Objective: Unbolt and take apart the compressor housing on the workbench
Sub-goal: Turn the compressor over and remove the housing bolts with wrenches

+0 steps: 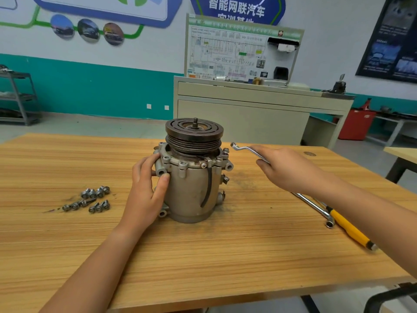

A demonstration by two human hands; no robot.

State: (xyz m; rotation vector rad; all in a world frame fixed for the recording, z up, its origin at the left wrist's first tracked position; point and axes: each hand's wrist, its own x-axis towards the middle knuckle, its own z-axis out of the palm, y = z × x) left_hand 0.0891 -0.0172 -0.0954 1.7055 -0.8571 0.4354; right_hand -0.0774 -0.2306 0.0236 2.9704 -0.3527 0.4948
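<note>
Compressor housing (191, 188) stands upright near the middle of the workbench (225, 256), with the dark grooved pulley (194, 134) on top and a threaded shaft end projecting from the pulley centre. A black strap (208, 186) runs down the front right of the housing body. Flange bolts (182, 164) sit in the ring of lugs just below the pulley; several heads are visible around the front and right side.

Left hand (146, 186) grips the left side of the housing. The fingers are curled round the upper flange area, and the thumb presses against the front of the body beside a mounting ear.

Right hand (291, 168) is held to the right of the housing, apart from it. Its fingers are closed round the shank of an offset ring spanner (246, 150). The ring end of the spanner projects up and to the left, toward the flange, without touching it.

Loose bolts (90, 199) lie in 3 small groups on the bench, to the left of the housing and the left hand.

To the right, partly hidden under the right forearm, lie an L-shaped socket wrench (316, 206) and a yellow-handled screwdriver (349, 229), side by side and close together.

A beige cabinet (243, 109) carrying a wiring diagram board stands on the floor beyond the bench.
</note>
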